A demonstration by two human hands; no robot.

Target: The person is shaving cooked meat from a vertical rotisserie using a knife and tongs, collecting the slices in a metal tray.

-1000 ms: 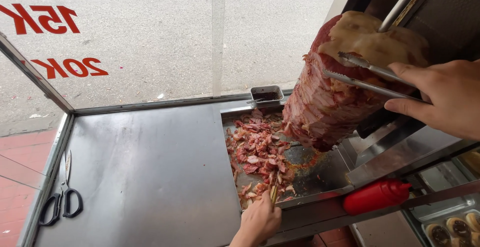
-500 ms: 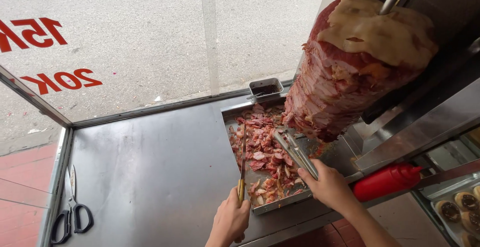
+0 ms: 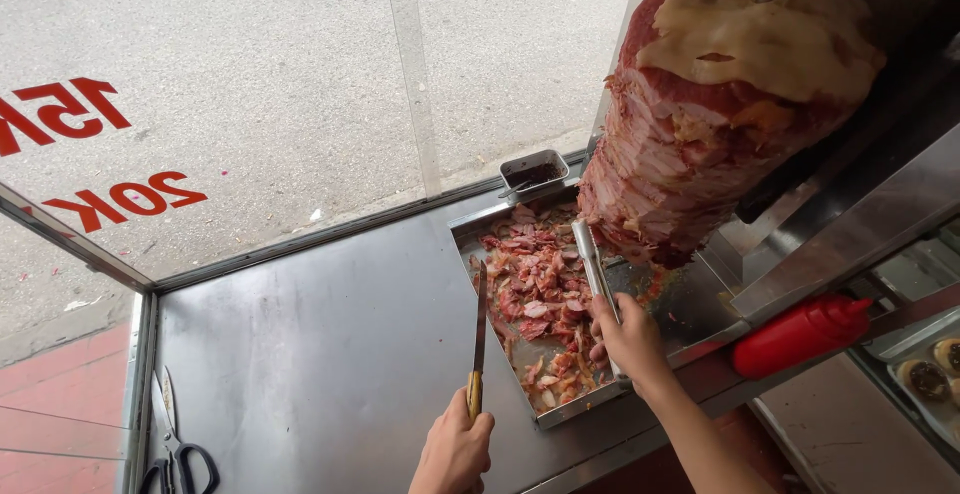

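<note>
Left hand (image 3: 455, 449) gripping a knife (image 3: 478, 339) at the counter's near edge, blade lying along the tray's left rim | right hand (image 3: 625, 339) clasping tongs (image 3: 596, 274) over shaved meat (image 3: 535, 299) in the tray (image 3: 560, 412) | meat spit (image 3: 715, 104) standing at the tray's far right.

Left hand (image 3: 455, 451): bare, no glove, no ring or watch seen; wrist cut off by frame edge. Right hand (image 3: 625, 337): bare, no glove; forearm bare to frame edge, no sleeve, no band or jewellery visible. Fingers (image 3: 600, 331) uncovered. Nails too small to assess. No other body parts in view.
</note>
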